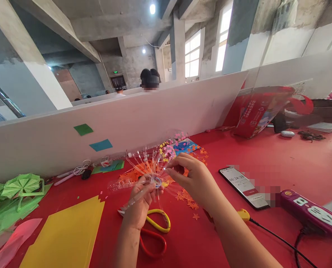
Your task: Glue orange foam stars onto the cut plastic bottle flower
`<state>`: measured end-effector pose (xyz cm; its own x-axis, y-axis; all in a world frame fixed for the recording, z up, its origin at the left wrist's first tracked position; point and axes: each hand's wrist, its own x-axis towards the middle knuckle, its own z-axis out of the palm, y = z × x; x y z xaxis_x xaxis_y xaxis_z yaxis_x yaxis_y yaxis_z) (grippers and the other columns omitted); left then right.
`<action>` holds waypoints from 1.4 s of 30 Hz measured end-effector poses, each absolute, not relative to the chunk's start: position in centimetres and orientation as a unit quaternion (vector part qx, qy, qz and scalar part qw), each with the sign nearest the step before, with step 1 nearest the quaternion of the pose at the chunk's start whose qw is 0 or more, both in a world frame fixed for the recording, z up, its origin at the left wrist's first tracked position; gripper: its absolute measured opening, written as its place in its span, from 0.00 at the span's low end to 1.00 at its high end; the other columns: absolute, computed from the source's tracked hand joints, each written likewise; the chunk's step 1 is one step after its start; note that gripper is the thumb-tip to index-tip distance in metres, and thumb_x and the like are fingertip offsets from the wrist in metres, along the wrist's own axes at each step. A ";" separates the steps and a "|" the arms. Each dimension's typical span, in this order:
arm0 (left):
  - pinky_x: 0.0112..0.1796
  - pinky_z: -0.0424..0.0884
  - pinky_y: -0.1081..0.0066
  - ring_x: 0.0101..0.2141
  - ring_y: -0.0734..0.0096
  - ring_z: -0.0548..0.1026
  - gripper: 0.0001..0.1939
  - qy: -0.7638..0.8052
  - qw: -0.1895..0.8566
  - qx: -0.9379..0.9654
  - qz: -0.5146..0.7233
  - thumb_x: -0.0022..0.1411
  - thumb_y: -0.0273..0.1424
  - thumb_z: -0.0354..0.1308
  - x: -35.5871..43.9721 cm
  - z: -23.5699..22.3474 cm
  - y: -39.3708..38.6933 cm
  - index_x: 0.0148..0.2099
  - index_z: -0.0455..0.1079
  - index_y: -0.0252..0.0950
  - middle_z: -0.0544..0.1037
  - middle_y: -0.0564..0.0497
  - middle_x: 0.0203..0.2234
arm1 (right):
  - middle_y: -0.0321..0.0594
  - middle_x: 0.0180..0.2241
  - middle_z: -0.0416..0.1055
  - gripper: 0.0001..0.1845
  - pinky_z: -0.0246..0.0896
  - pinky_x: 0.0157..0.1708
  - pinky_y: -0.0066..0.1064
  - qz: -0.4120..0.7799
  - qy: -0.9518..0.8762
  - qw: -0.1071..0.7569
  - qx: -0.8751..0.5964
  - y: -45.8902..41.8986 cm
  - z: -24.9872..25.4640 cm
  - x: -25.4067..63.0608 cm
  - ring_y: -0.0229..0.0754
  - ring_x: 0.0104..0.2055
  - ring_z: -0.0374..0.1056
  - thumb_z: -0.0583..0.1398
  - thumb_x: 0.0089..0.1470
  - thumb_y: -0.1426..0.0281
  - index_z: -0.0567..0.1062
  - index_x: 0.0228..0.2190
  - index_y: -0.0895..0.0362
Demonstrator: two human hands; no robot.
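My left hand (140, 203) is closed around the neck of a clear plastic bottle top (154, 167) cut into fanned strips, some tipped with small coloured paper stars. My right hand (189, 178) pinches one of the strips near the centre of the fan. Both hands hover over the red table (238, 156). Under them lie scissors with yellow and red handles (154, 230) and scattered orange paper stars (189, 201).
A yellow paper sheet (65, 234) and green folded paper shapes (17, 190) lie at left. A phone (244, 188), a purple power strip (311, 212) and a black cable (277, 238) sit at right. A white partition (126, 123) stands behind; a person sits beyond it.
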<state>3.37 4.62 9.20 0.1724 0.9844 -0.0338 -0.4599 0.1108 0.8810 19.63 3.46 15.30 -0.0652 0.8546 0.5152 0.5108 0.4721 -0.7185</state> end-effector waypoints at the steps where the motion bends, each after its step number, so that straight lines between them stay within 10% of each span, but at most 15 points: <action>1: 0.33 0.72 0.72 0.29 0.73 0.75 0.12 0.343 0.663 0.382 0.545 0.48 0.28 0.65 3.4 9.2 4.6 0.37 0.70 0.34 0.75 0.52 0.29 | 0.35 0.26 0.67 0.06 0.56 0.28 0.27 0.183 -0.706 0.489 -0.478 3.5 15.3 19.6 0.36 0.28 0.62 0.58 0.52 0.76 0.72 0.25 0.57; 17: 0.38 0.72 0.70 0.39 0.66 0.77 0.18 0.310 0.646 0.375 0.588 0.48 0.26 0.65 3.1 9.7 4.7 0.44 0.70 0.36 0.78 0.49 0.40 | 0.34 0.28 0.71 0.06 0.59 0.35 0.30 0.195 -0.774 0.446 -0.405 2.6 15.3 18.5 0.37 0.32 0.65 0.58 0.51 0.78 0.70 0.28 0.56; 42: 0.24 0.65 0.79 0.25 0.79 0.71 0.10 0.275 0.624 0.341 0.646 0.47 0.28 0.68 3.0 9.2 5.0 0.33 0.72 0.34 0.75 0.54 0.26 | 0.38 0.26 0.68 0.09 0.59 0.33 0.31 0.087 -0.818 0.444 -0.356 3.0 13.8 16.7 0.39 0.30 0.62 0.58 0.54 0.79 0.75 0.26 0.58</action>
